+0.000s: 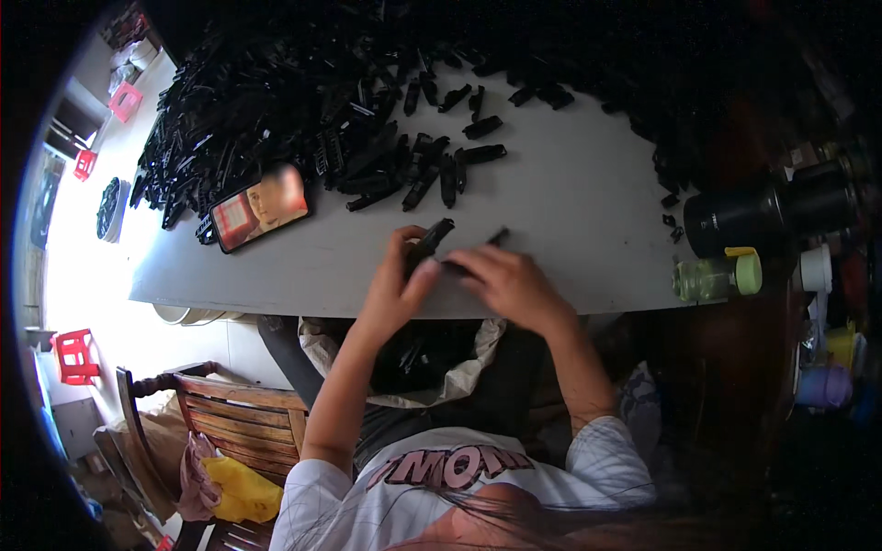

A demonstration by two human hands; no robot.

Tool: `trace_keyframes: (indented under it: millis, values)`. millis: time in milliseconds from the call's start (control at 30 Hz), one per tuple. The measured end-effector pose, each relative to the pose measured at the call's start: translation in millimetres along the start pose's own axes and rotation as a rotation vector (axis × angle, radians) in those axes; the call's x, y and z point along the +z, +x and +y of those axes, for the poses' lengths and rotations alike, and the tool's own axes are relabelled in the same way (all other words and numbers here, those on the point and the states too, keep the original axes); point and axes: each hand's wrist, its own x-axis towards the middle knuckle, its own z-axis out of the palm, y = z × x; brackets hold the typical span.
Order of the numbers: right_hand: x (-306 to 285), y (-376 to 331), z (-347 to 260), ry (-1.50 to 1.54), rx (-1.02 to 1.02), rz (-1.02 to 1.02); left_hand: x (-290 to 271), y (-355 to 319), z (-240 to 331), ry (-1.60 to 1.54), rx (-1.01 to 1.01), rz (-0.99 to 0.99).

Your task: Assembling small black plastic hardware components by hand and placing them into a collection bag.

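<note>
My left hand (396,290) is closed around a black plastic part (428,241), a short, narrow piece held tilted above the table near its front edge. Close beside it, my right hand (511,286) is slightly blurred, its fingers bent over a thin black piece (499,237) whose end sticks out past them. A dark bit also shows between the two hands, partly hidden by the fingers. Several similar black parts (448,179) lie loose just beyond my hands.
A large heap of black parts (248,110) covers the far left of the grey table (570,211). A lit phone (262,213) leans against it. At right stand a green-lidded bottle (707,279) and a black cylindrical container (735,222). An open sack (413,399) sits below the table edge; a wooden chair (239,413) stands left.
</note>
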Motion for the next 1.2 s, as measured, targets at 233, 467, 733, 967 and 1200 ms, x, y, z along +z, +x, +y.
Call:
trace_keyframes:
  millis: [233, 467, 733, 967, 1200]
  values:
    - [14, -12, -7, 0.768, 0.196, 0.147, 11, -17, 17, 0.021, -0.014, -0.108]
    - [33, -13, -25, 0.776, 0.226, 0.630, 14, -27, 15, -0.061, -0.005, -0.252]
    - [15, 9, 14, 1.224, 0.267, 0.401, 17, 8, 14, 0.092, 0.185, -0.177]
    - [-6, 72, 105, -0.146, 0.122, 0.545, 20, 25, 15, 0.486, 0.343, -0.172]
    - [-1, 69, 104, -0.417, 0.296, 0.336, 46, 0, 13, 0.870, 0.427, -0.343]
